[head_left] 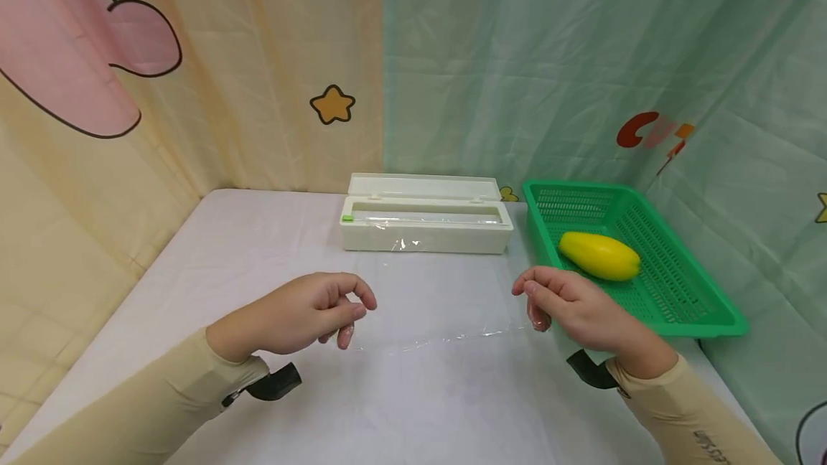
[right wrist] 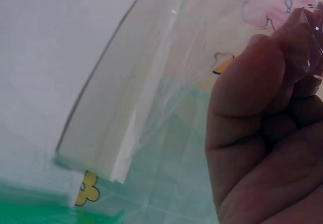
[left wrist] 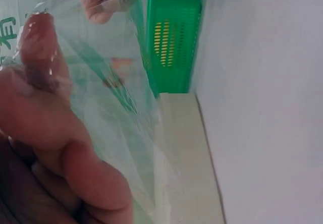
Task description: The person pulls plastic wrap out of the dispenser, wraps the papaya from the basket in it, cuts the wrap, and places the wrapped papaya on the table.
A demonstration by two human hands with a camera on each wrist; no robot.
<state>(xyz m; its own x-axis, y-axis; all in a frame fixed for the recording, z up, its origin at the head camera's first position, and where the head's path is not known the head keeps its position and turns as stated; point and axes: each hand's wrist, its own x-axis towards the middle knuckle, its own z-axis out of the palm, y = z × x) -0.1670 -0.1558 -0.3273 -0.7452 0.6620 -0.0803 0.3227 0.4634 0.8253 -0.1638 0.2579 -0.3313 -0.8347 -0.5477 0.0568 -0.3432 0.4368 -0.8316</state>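
Observation:
A sheet of clear plastic wrap runs from a white wrap dispenser box toward me, its front edge glinting between my two hands. My left hand pinches the film's left corner; in the left wrist view, film clings over a fingertip. At the other corner my right hand holds the film between thumb and curled fingers, near the basket's front left side. The dispenser's lid stands raised at the back, and the wrap roll shows inside. A small green piece sits at its left end.
A green plastic basket stands at the right with a yellow, papaya-shaped fruit inside. White cloth covers the table. Printed curtains hang close behind and along both sides.

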